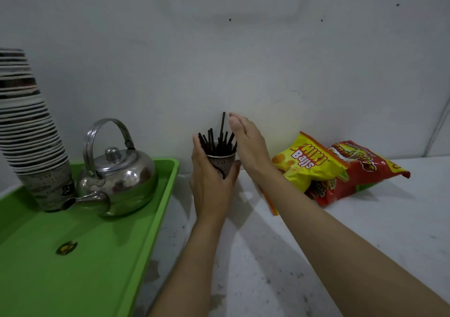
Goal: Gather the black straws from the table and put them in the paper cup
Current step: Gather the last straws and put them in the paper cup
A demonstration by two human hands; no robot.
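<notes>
A brown patterned paper cup (222,163) stands on the white table near the wall. Several black straws (216,141) stick up out of it, one (222,124) taller than the rest. My left hand (210,178) grips the cup from the left, with the thumb wrapped round its front. My right hand (246,141) is beside the straws on the right, fingers straight and close together, fingertips near the tall straw's top. It holds nothing that I can see.
A green tray (73,256) on the left carries a steel kettle (117,170) and a tall stack of paper cups (29,131). Two snack bags, yellow (306,165) and red (360,173), lie right of the cup. The wall is just behind.
</notes>
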